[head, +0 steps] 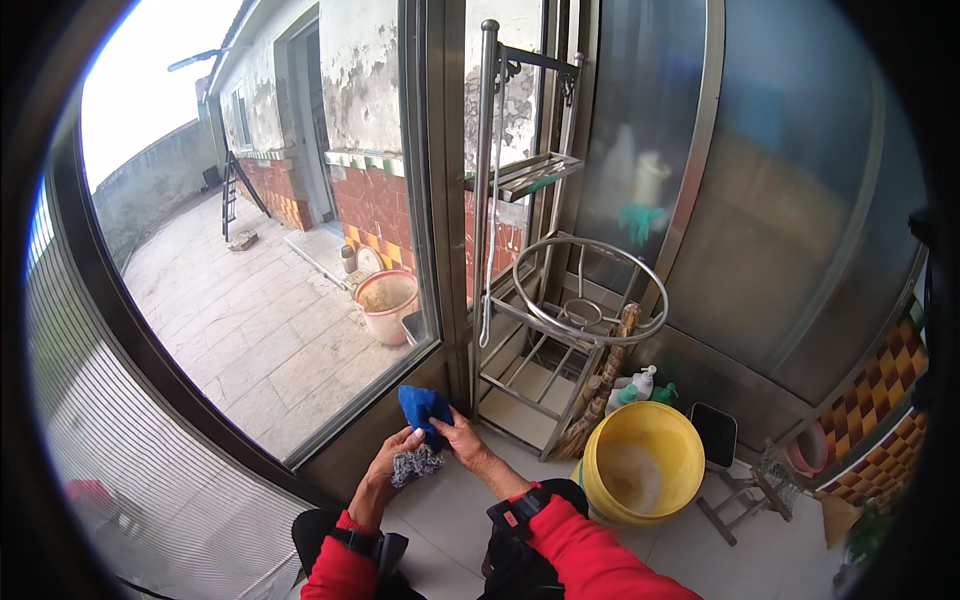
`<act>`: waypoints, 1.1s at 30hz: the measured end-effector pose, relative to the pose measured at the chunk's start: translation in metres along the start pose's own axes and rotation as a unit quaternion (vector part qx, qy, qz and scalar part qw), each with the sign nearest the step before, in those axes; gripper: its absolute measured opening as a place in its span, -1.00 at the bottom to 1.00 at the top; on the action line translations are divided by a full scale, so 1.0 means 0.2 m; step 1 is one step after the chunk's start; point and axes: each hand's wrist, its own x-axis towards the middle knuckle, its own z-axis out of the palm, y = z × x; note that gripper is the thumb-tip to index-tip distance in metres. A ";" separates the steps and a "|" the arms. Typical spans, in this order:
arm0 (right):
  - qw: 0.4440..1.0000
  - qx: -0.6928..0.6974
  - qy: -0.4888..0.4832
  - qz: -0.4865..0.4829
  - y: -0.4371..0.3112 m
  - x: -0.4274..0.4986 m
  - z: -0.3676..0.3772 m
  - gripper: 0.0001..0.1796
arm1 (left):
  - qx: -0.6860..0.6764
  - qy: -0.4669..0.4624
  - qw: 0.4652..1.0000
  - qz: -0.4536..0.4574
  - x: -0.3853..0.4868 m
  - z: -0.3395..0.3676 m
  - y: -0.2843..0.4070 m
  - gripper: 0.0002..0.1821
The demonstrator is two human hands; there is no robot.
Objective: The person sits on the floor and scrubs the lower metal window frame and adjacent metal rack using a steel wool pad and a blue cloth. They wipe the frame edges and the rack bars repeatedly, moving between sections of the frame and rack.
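Both hands meet low in the middle of the view, in front of the door frame's lower panel. My right hand (463,444) grips a crumpled blue cloth (421,405), its thumb pressed on top. Against that cloth rests the thumb of my left hand (388,459). A grey metallic scouring pad (417,466) hangs beneath my left hand's fingers and seems held by them; the fingers are partly hidden. To the right, a yellow bucket (686,465) stands on the tiled floor with cloudy liquid inside.
A metal washbasin stand (486,225) with a ring holder rises ahead. A straw broom (604,382) leans against it. Pump bottles (643,381) stand behind the bucket, near a folding stool (750,487). Beyond the glass, a pink bucket (388,319) sits on a paved yard.
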 end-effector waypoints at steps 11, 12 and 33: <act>0.987 0.114 0.025 -0.110 -0.24 -0.01 -0.03 -0.53 | -0.012 0.059 0.995 0.083 0.19 0.44 0.17 -0.69; 0.983 0.149 0.020 -0.109 -0.27 -0.02 -0.04 -0.51 | 0.021 0.091 0.992 0.088 0.20 0.48 0.19 -0.70; 0.927 0.358 0.077 -0.079 -0.42 -0.10 -0.46 -0.74 | 0.555 0.249 0.695 0.383 0.73 0.69 0.51 -0.57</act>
